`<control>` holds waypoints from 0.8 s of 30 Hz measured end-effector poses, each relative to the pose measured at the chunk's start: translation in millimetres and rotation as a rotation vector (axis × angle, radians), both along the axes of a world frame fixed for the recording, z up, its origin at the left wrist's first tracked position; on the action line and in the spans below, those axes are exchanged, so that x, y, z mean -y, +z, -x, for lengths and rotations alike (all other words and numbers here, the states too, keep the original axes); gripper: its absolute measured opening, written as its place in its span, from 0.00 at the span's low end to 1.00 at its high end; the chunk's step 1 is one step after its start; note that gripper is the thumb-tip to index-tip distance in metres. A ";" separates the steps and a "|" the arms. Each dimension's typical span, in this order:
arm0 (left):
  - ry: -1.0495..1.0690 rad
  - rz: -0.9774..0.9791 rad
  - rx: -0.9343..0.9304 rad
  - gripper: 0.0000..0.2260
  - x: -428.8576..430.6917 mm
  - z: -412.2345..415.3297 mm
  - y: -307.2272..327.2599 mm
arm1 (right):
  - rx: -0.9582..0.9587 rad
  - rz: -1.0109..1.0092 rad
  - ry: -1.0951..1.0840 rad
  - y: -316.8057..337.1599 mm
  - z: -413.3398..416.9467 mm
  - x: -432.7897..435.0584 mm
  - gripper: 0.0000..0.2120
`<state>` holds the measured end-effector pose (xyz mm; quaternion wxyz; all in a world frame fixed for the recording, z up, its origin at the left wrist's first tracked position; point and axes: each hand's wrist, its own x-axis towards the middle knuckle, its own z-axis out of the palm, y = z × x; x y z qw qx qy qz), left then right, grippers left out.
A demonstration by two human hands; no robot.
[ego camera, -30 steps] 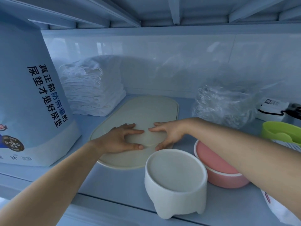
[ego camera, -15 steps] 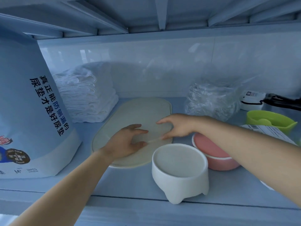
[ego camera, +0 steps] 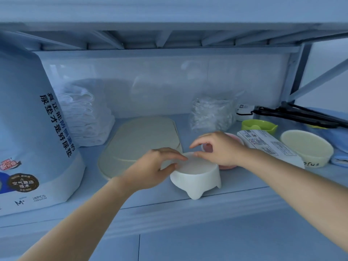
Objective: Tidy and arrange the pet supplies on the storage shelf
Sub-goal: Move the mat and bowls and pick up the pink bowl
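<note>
A white footed bowl stands near the front edge of the shelf. My left hand is at its left rim, thumb against the outer wall and fingertips on top of the rim. My right hand arches over the far rim with curved fingers, thumb tip at the rim and index finger raised. A beige oval mat lies flat just left of the bowl. Behind my right hand a pink bowl is mostly hidden.
A tall blue pee-pad bag fills the left end, with a stack of folded white pads beside it. To the right are a clear plastic bundle, a green bowl, a labelled white packet, a cream bowl and black hangers.
Both hands have left the beige mat and come forward and right to the white bowl's rim. The view has pulled back and shows more of the shelf's right end.
</note>
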<state>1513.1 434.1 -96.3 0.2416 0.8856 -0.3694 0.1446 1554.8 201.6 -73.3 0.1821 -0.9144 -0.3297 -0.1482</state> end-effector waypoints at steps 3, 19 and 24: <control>-0.048 0.031 0.016 0.10 2.2 8.9 -5.8 | 0.016 -0.005 -0.058 -4.2 21.2 6.7 0.08; 0.109 -0.165 0.202 0.23 6.7 28.8 -29.8 | 0.061 -0.229 -0.120 -33.2 74.0 20.2 0.09; 0.120 -0.170 0.242 0.22 8.9 26.9 -24.2 | 0.063 -0.208 -0.099 -33.3 71.8 31.7 0.10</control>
